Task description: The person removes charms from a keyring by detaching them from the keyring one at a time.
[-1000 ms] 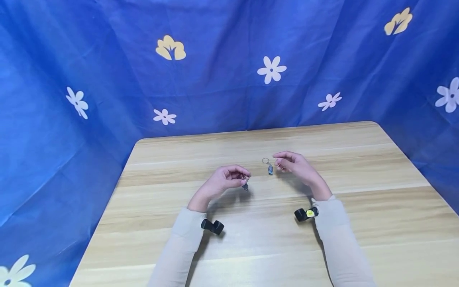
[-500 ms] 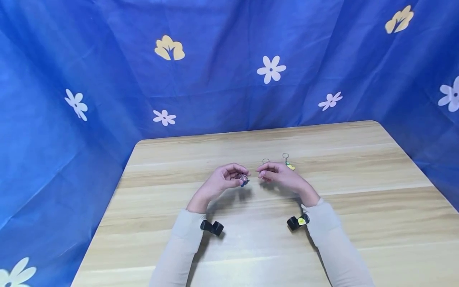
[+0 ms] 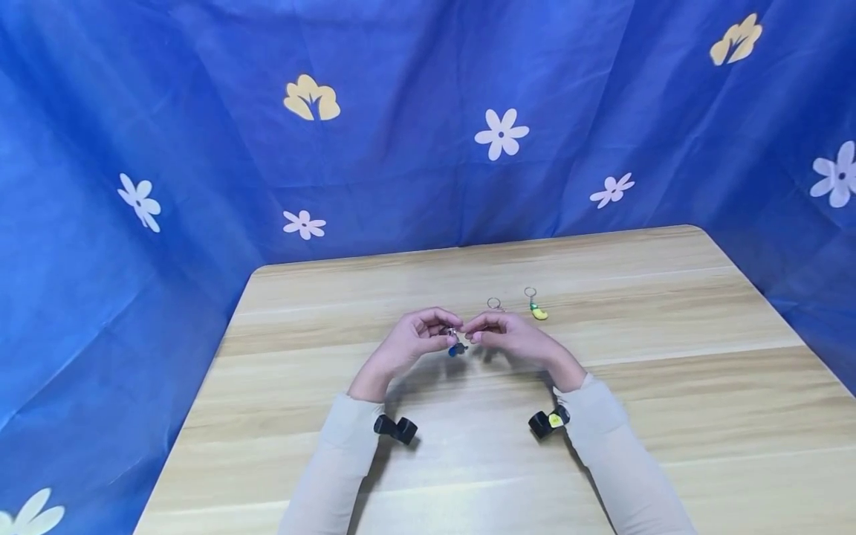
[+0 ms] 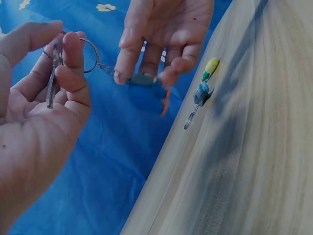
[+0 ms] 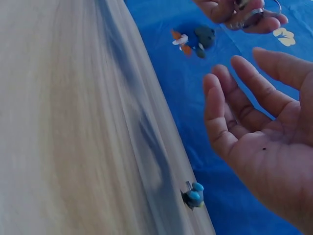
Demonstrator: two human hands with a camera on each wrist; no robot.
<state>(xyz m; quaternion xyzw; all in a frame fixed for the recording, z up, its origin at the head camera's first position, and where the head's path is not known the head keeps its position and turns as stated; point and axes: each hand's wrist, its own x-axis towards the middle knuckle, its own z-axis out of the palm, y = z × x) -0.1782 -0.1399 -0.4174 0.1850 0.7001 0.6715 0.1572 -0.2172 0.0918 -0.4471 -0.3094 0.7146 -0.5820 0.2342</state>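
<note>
My left hand (image 3: 414, 340) pinches a metal split ring (image 4: 91, 56) of a keychain, held over the table. From its short chain hangs a small dark charm (image 4: 143, 80) with orange parts; in the head view the charm (image 3: 458, 349) looks dark with a blue part. A flat metal piece (image 4: 52, 81) also sits between the left thumb and fingers. My right hand (image 3: 513, 336) is close beside, its fingertips near the charm. In the right wrist view the right hand (image 5: 264, 110) has loosely bent fingers with nothing between them, and the charm (image 5: 204, 36) swings beyond them.
On the wood-grain table (image 3: 428, 446) behind my right hand lies a keychain with a blue-grey charm (image 4: 200, 94), partly covered in the head view. Next to it lies a keychain with a yellow and green charm (image 3: 539, 313). A blue flowered curtain (image 3: 401, 163) surrounds the table.
My right hand has moved left from beside the blue-grey keychain to my left hand, uncovering the yellow keychain. My left hand stays in place while the hanging charm has turned.
</note>
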